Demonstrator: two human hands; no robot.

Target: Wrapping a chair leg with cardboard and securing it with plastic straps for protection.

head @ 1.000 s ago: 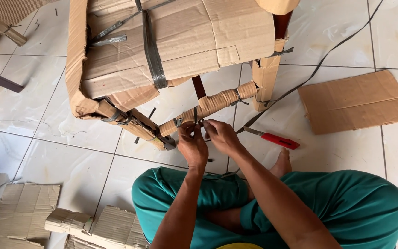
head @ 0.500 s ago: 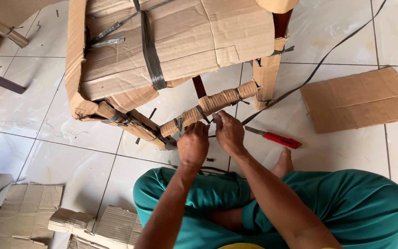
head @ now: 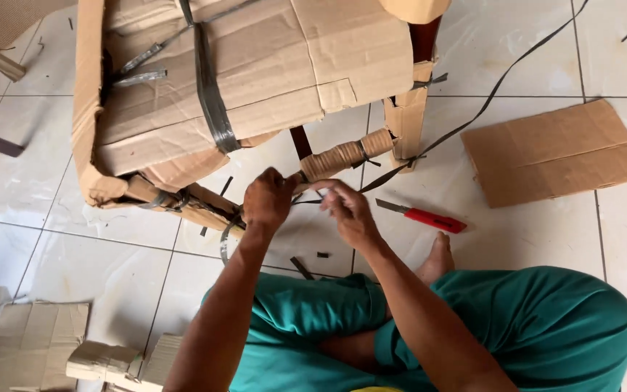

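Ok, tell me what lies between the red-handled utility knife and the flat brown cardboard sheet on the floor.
Head view: only bare white tile floor separates the red-handled utility knife from the flat brown cardboard sheet.

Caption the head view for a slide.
Seated person's left hand and right hand work at a cardboard-wrapped rail of a wrapped chair, red cutter beside.

Camera: one, worn on my head.
Facing: steeply down over my crossed legs to the tiled floor (head: 546,239).
Nearness: close; my hands sit mid-frame, the cardboard-wrapped chair (head: 255,80) just beyond.
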